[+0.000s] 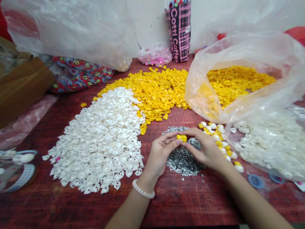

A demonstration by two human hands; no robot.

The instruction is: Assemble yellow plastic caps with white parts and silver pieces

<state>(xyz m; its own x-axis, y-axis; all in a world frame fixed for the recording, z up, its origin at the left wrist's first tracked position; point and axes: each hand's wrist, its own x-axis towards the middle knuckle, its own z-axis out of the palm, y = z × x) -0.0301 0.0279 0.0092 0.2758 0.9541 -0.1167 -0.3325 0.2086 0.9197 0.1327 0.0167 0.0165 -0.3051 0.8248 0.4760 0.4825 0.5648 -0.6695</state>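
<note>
A small yellow piece [181, 138] is held between the fingertips of my left hand [161, 152] and my right hand [205, 148], above a pile of small grey discs [184, 163]. Both hands are closed on it. A large heap of white pieces [96, 142] lies left of my left hand. Behind the hands spreads a heap of yellow pieces [157, 90]. Beside my right hand is a cluster of yellow-and-white pieces [220, 138].
An open plastic bag [286, 71] with yellow pieces stands back right, with a bag of white pieces [285, 144] before it. A cardboard box [9, 94] is at left. A patterned bag [181, 31] stands against the wall. Blue round items [255, 181] lie near the front right.
</note>
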